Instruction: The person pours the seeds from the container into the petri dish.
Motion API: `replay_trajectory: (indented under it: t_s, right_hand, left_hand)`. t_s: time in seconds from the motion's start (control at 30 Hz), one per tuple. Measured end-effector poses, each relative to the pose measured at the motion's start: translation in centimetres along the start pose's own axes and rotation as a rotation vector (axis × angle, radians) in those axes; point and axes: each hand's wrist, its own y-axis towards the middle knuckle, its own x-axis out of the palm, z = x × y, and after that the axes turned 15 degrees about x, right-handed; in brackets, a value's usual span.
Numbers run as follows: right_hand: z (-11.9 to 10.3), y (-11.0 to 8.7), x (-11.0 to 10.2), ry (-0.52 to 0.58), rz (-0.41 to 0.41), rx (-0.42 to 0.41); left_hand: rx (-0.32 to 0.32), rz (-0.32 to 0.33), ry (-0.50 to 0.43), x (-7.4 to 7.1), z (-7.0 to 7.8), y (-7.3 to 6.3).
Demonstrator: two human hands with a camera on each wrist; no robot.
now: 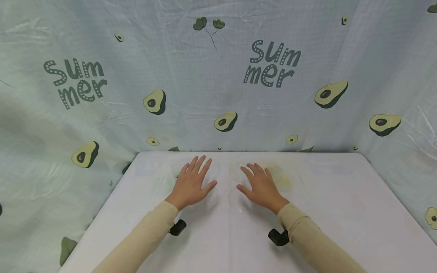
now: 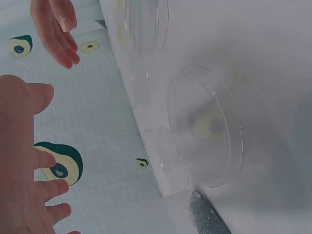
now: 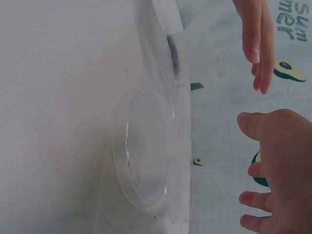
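Left hand and right hand hover empty, fingers splayed, clear round plastic-looking dishes right below, toward the white bench's far edge!

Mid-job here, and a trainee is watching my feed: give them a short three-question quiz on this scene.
1. True or false: the left hand holds nothing.

2. In the right wrist view, how does the right hand stand to the clear round dish?
A. Gripping it
B. Apart from it
C. Underneath it

3. Fill in: behind the white table, the patterned cloth carries the printed word "____" twice in the head view.

Key: 1. True; 2. B; 3. summer
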Motion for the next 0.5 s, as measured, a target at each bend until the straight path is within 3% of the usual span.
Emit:
replay_trajectory:
  t_s: [0.27, 0.5]
  right_hand:
    - [-0.3, 0.1, 0.6, 0.024, -0.006, 0.015]
    - [-1.0, 0.5, 1.1, 0.035, -0.033, 0.009]
  left_hand:
    - [-0.001, -0.011, -0.011, 0.3, -0.5, 0.5]
    - [-0.037, -0.006, -0.028, 0.2, -0.9, 0.0]
